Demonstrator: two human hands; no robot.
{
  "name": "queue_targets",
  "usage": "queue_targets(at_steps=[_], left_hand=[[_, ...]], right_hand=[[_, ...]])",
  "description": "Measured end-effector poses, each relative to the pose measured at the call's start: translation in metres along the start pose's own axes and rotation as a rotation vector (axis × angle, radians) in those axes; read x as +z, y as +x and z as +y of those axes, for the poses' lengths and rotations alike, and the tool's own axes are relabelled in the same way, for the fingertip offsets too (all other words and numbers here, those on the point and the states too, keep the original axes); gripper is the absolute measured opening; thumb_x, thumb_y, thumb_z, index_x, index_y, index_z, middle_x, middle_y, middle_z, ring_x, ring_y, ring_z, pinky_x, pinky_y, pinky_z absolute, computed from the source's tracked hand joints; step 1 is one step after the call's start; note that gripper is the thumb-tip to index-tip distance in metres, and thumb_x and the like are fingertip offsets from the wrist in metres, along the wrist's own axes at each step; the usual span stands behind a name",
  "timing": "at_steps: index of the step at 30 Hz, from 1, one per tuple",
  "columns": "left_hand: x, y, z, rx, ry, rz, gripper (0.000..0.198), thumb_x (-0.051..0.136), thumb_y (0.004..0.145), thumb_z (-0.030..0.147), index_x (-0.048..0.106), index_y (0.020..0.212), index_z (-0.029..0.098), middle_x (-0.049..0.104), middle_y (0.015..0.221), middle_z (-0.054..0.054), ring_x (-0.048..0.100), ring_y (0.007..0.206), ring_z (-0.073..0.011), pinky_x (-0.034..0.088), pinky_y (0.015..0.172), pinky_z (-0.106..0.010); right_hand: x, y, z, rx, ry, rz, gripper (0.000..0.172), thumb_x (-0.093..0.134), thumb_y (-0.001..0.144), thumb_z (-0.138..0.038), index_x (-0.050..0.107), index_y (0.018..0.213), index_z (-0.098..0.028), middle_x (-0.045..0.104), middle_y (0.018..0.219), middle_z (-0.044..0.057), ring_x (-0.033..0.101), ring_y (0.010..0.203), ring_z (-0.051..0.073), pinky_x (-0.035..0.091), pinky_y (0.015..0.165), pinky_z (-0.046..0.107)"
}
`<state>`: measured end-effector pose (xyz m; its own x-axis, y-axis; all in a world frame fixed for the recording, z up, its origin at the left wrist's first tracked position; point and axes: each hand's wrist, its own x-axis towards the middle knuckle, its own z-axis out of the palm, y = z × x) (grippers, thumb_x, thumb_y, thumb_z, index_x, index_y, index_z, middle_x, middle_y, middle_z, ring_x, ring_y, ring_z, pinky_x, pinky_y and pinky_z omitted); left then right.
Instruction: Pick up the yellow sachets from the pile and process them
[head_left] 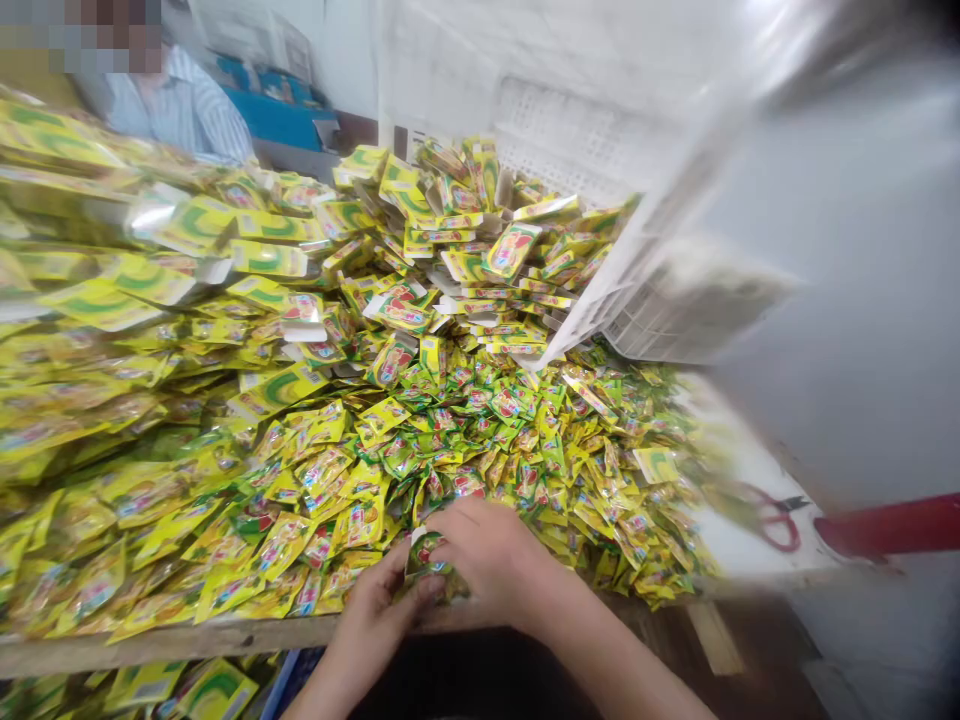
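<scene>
Many sachets [465, 430]: heaped on the desk [225, 635], starting just ahead of both hands and spreading away and leftward.
crate [675, 300]: white, tipped, well ahead and right of the hands.
cartons [187, 230]: flat stacks, far ahead-left.
hands: left hand [375, 600] and right hand [491, 560] together at the near desk edge, fingers closed on one bundle [424, 555].
scissors [776, 515]: well right of the right hand.
bundle: between the hands, touching both; long axis hidden by fingers.
</scene>
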<state>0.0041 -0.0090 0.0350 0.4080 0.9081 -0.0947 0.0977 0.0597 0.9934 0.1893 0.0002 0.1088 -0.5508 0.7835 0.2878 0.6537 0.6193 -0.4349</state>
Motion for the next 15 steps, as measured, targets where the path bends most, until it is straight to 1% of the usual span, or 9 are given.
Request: queue_targets(at_steps=[2,3,4,5,7,9,10,12,15], left_hand=[[-0.001,-0.001,0.001,0.014,-0.030,0.012,0.024,0.065,0.084,0.034,0.068,0.104,0.020,0.070,0.109,-0.006,0.061,0.103,-0.0252,0.045,0.094,-0.034],[0.000,-0.001,0.001,0.018,-0.042,0.022,0.025,0.066,0.084,0.034,0.068,0.104,0.020,0.070,0.110,-0.006,0.061,0.103,-0.0250,0.044,0.094,-0.034],[0.001,-0.002,0.002,0.018,-0.054,0.035,0.024,0.066,0.084,0.034,0.068,0.103,0.020,0.070,0.108,-0.006,0.060,0.103,-0.0249,0.044,0.094,-0.034],[0.002,-0.003,0.003,0.013,-0.069,0.048,0.022,0.066,0.084,0.034,0.068,0.100,0.020,0.071,0.105,-0.005,0.060,0.103,-0.0249,0.043,0.094,-0.033],[0.007,-0.004,0.006,-0.010,-0.114,0.098,0.018,0.065,0.084,0.035,0.068,0.092,0.019,0.071,0.096,-0.004,0.060,0.103,-0.0249,0.044,0.093,-0.032],[0.014,-0.005,0.011,-0.052,-0.180,0.171,0.017,0.064,0.085,0.036,0.067,0.090,0.020,0.071,0.090,-0.002,0.060,0.102,-0.0240,0.045,0.090,-0.030],[0.017,-0.005,0.013,-0.071,-0.213,0.206,0.018,0.064,0.085,0.036,0.067,0.093,0.020,0.070,0.091,-0.002,0.060,0.102,-0.0234,0.045,0.089,-0.028],[0.023,-0.004,0.018,-0.088,-0.263,0.252,0.024,0.064,0.085,0.036,0.065,0.104,0.022,0.070,0.099,-0.002,0.059,0.105,-0.0230,0.045,0.089,-0.027],[0.025,0.000,0.023,-0.070,-0.286,0.226,0.034,0.065,0.084,0.036,0.062,0.115,0.022,0.068,0.114,-0.003,0.058,0.110,-0.0236,0.044,0.091,-0.028]], right_hand=[[0.005,-0.001,0.004,-0.082,0.033,0.026,0.032,0.062,0.087,-0.037,0.056,0.111,-0.017,0.065,0.098,0.010,0.059,0.090,0.024,0.048,0.078,0.033],[0.006,-0.002,0.005,-0.113,0.054,0.036,0.036,0.062,0.086,-0.039,0.055,0.113,-0.016,0.065,0.099,0.011,0.059,0.090,0.024,0.048,0.079,0.034],[0.005,-0.002,0.006,-0.121,0.078,0.052,0.035,0.060,0.088,-0.037,0.055,0.115,-0.015,0.065,0.100,0.011,0.059,0.092,0.024,0.048,0.081,0.034],[0.003,-0.001,0.006,-0.109,0.105,0.069,0.031,0.057,0.091,-0.033,0.055,0.116,-0.016,0.065,0.102,0.011,0.059,0.094,0.023,0.048,0.083,0.034],[-0.001,0.001,0.006,-0.044,0.166,0.112,0.021,0.051,0.095,-0.025,0.056,0.115,-0.018,0.065,0.102,0.009,0.059,0.095,0.021,0.047,0.085,0.032],[-0.002,0.002,0.005,0.034,0.220,0.156,0.017,0.052,0.095,-0.023,0.058,0.112,-0.020,0.065,0.099,0.007,0.059,0.094,0.019,0.047,0.084,0.031],[0.000,0.001,0.005,0.057,0.236,0.180,0.016,0.054,0.095,-0.024,0.058,0.110,-0.020,0.065,0.098,0.006,0.059,0.093,0.019,0.047,0.083,0.031],[0.006,-0.001,0.005,0.053,0.237,0.236,0.016,0.056,0.094,-0.022,0.059,0.109,-0.020,0.065,0.098,0.006,0.059,0.092,0.020,0.047,0.082,0.032],[0.020,-0.009,0.006,0.032,0.206,0.329,0.018,0.055,0.093,-0.017,0.059,0.110,-0.020,0.065,0.099,0.007,0.058,0.094,0.021,0.046,0.085,0.034]])
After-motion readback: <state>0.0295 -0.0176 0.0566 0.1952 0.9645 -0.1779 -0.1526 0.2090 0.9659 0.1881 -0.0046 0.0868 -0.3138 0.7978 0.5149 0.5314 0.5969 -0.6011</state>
